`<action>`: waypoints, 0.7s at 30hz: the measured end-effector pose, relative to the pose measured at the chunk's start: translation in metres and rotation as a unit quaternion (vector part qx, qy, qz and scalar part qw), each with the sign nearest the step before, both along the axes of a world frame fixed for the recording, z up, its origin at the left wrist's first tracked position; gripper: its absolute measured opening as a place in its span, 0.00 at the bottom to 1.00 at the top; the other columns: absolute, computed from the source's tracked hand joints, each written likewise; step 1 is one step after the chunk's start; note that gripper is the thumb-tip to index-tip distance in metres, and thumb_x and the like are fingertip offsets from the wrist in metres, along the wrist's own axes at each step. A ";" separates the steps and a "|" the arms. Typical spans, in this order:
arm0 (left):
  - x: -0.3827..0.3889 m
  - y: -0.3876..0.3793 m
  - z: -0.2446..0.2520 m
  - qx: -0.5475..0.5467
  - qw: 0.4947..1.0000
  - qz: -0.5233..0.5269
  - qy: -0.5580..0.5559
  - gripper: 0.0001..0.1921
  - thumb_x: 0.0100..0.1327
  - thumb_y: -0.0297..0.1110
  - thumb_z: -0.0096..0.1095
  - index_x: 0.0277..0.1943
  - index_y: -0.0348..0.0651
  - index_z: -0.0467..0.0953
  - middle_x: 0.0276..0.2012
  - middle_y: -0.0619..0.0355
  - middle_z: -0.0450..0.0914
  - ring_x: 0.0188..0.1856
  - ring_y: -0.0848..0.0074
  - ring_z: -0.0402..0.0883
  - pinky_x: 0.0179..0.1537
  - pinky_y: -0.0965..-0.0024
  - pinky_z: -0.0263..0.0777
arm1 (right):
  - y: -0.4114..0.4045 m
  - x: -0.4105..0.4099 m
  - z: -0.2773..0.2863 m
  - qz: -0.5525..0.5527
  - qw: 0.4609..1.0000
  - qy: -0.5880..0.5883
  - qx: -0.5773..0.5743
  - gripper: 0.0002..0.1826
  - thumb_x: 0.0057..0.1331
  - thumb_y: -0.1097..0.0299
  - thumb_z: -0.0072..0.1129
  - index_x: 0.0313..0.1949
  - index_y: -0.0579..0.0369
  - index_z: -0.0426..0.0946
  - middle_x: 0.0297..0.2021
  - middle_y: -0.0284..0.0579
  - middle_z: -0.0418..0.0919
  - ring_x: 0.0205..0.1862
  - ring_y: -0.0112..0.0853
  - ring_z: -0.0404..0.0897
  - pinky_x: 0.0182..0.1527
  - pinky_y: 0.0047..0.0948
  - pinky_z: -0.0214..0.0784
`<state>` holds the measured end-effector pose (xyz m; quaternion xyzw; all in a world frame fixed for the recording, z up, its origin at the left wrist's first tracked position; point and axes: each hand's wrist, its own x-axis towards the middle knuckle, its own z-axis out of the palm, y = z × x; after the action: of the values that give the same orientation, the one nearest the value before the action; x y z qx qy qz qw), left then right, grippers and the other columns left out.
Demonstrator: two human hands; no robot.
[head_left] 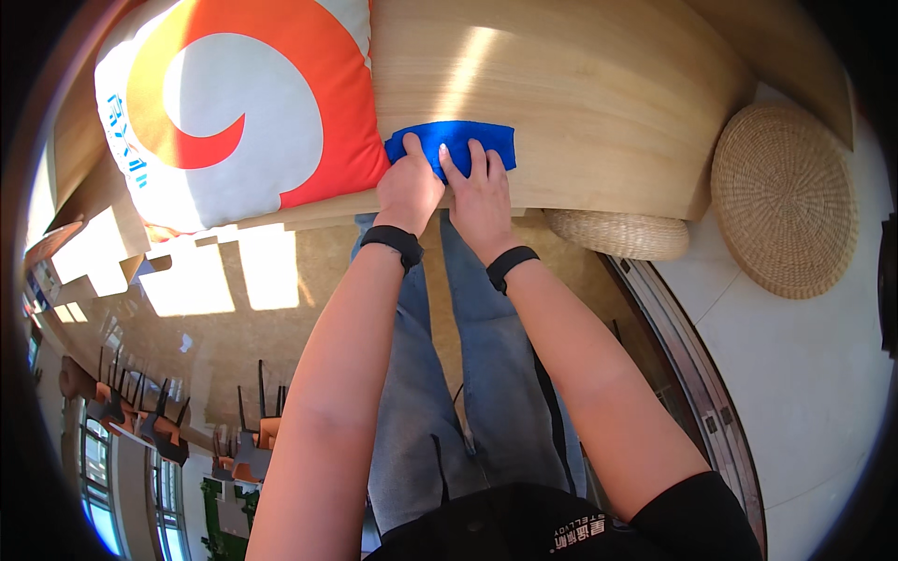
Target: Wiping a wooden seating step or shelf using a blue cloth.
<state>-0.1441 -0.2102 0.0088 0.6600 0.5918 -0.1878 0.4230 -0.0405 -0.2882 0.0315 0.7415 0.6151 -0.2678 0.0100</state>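
A folded blue cloth [459, 133] lies on the pale wooden bench top [596, 105], close to its front edge. My left hand [411, 188] holds the cloth's left part, one finger stretched over it and the others curled out of sight. On the right part rests my right hand [484, 203], thumb and fingers bent and pressing into the fabric. Both wrists wear black bands. Against the cloth's left end sits an orange and white cushion [245, 91] that bears writing.
A round woven seat pad [786, 203] lies on the light floor to the right. Another woven pad [621, 233] shows below the bench's front edge. A door track [691, 350] curves along the right. Several chairs [147, 414] stand at the lower left.
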 end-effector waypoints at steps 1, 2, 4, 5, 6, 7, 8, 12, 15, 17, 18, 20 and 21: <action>-0.003 -0.004 0.000 -0.001 1.000 -0.005 -0.006 0.21 0.61 0.30 0.58 0.53 0.34 0.59 0.26 0.42 0.82 0.31 0.50 0.84 0.31 0.52 0.77 | -0.002 0.000 0.001 0.005 1.000 -0.003 -0.009 0.36 0.55 0.77 0.60 0.66 0.42 0.69 0.64 0.54 0.62 0.61 0.53 0.63 0.65 0.48 0.58; -0.007 -0.010 0.000 -0.002 1.000 -0.010 -0.012 0.21 0.61 0.30 0.58 0.53 0.34 0.59 0.26 0.41 0.82 0.31 0.50 0.84 0.31 0.52 0.77 | -0.005 -0.001 0.002 0.009 1.000 -0.007 -0.018 0.36 0.55 0.76 0.60 0.66 0.42 0.69 0.64 0.54 0.62 0.61 0.53 0.63 0.66 0.49 0.58; -0.009 -0.024 0.008 -0.048 0.999 -0.021 -0.005 0.21 0.61 0.30 0.58 0.54 0.35 0.59 0.27 0.41 0.82 0.33 0.50 0.84 0.33 0.52 0.77 | -0.025 -0.002 0.005 0.007 0.999 -0.004 -0.043 0.37 0.55 0.76 0.60 0.66 0.41 0.68 0.64 0.54 0.62 0.62 0.53 0.63 0.66 0.49 0.58; -0.010 -0.033 0.012 -0.063 0.998 -0.022 -0.005 0.22 0.61 0.30 0.58 0.54 0.36 0.59 0.28 0.42 0.83 0.33 0.50 0.84 0.33 0.52 0.77 | -0.038 -0.005 0.008 0.005 0.998 0.001 -0.069 0.38 0.55 0.76 0.61 0.67 0.41 0.67 0.65 0.53 0.61 0.62 0.53 0.62 0.66 0.49 0.57; -0.021 -0.041 0.011 -0.082 0.996 -0.035 0.008 0.23 0.61 0.30 0.58 0.55 0.37 0.58 0.29 0.42 0.83 0.34 0.50 0.85 0.34 0.51 0.77 | -0.046 -0.013 0.012 0.003 0.996 0.014 -0.093 0.39 0.55 0.75 0.61 0.68 0.40 0.66 0.66 0.53 0.60 0.62 0.53 0.62 0.66 0.48 0.57; -0.027 -0.049 0.010 -0.082 0.996 -0.036 0.011 0.23 0.61 0.30 0.58 0.55 0.37 0.58 0.29 0.42 0.83 0.34 0.50 0.85 0.34 0.51 0.77 | -0.055 -0.019 0.013 0.001 0.996 0.017 -0.093 0.39 0.55 0.75 0.61 0.68 0.40 0.66 0.66 0.53 0.60 0.62 0.53 0.62 0.66 0.48 0.57; -0.033 -0.057 0.010 -0.091 0.995 -0.042 0.019 0.24 0.61 0.31 0.58 0.56 0.37 0.57 0.29 0.42 0.83 0.34 0.50 0.85 0.34 0.51 0.77 | -0.063 -0.025 0.015 -0.004 0.995 0.021 -0.097 0.39 0.55 0.75 0.61 0.68 0.40 0.66 0.66 0.53 0.60 0.62 0.52 0.62 0.66 0.48 0.57; -0.022 -0.052 0.007 -0.081 0.995 -0.046 0.018 0.25 0.59 0.30 0.59 0.56 0.35 0.56 0.29 0.41 0.83 0.35 0.50 0.85 0.34 0.52 0.78 | -0.061 -0.022 0.010 -0.004 0.996 0.005 -0.084 0.39 0.55 0.75 0.61 0.68 0.39 0.65 0.66 0.52 0.60 0.62 0.52 0.63 0.65 0.48 0.57; -0.008 -0.025 0.001 -0.034 0.998 -0.050 -0.010 0.23 0.60 0.31 0.59 0.54 0.33 0.57 0.28 0.42 0.83 0.35 0.51 0.85 0.35 0.53 0.78 | -0.039 -0.011 0.004 0.000 0.998 -0.007 -0.057 0.39 0.55 0.75 0.60 0.68 0.40 0.65 0.65 0.52 0.61 0.61 0.52 0.63 0.64 0.48 0.58; 0.007 0.000 0.004 -0.019 0.999 -0.036 -0.015 0.22 0.63 0.34 0.58 0.54 0.34 0.58 0.28 0.42 0.83 0.35 0.51 0.85 0.34 0.52 0.78 | -0.017 -0.001 0.001 -0.005 0.999 -0.019 -0.032 0.37 0.56 0.75 0.58 0.68 0.40 0.66 0.63 0.52 0.62 0.60 0.51 0.64 0.62 0.47 0.59; 0.008 0.008 0.000 -0.021 0.999 -0.031 -0.006 0.22 0.64 0.35 0.57 0.54 0.34 0.58 0.28 0.42 0.83 0.34 0.51 0.85 0.34 0.52 0.78 | -0.008 0.002 0.000 -0.001 0.999 -0.020 -0.024 0.37 0.56 0.76 0.58 0.68 0.39 0.66 0.63 0.52 0.62 0.60 0.51 0.64 0.63 0.47 0.59; 0.008 0.013 0.001 -0.027 0.999 -0.028 0.013 0.22 0.64 0.36 0.57 0.54 0.34 0.58 0.28 0.42 0.83 0.34 0.50 0.84 0.33 0.52 0.77 | -0.003 0.001 0.002 0.002 1.000 -0.020 -0.017 0.37 0.57 0.76 0.58 0.68 0.39 0.67 0.63 0.52 0.62 0.60 0.51 0.64 0.63 0.46 0.59; 0.010 0.007 0.001 -0.028 0.999 -0.027 0.007 0.22 0.64 0.36 0.57 0.54 0.34 0.58 0.28 0.42 0.83 0.34 0.50 0.84 0.33 0.52 0.77 | -0.009 0.005 0.002 -0.001 1.000 -0.021 -0.021 0.37 0.57 0.76 0.58 0.68 0.39 0.66 0.63 0.52 0.62 0.60 0.51 0.64 0.63 0.47 0.59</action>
<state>-0.1342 -0.2033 0.0094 0.6625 0.5709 -0.2207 0.4318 -0.0359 -0.2968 0.0337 0.7470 0.6086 -0.2648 0.0383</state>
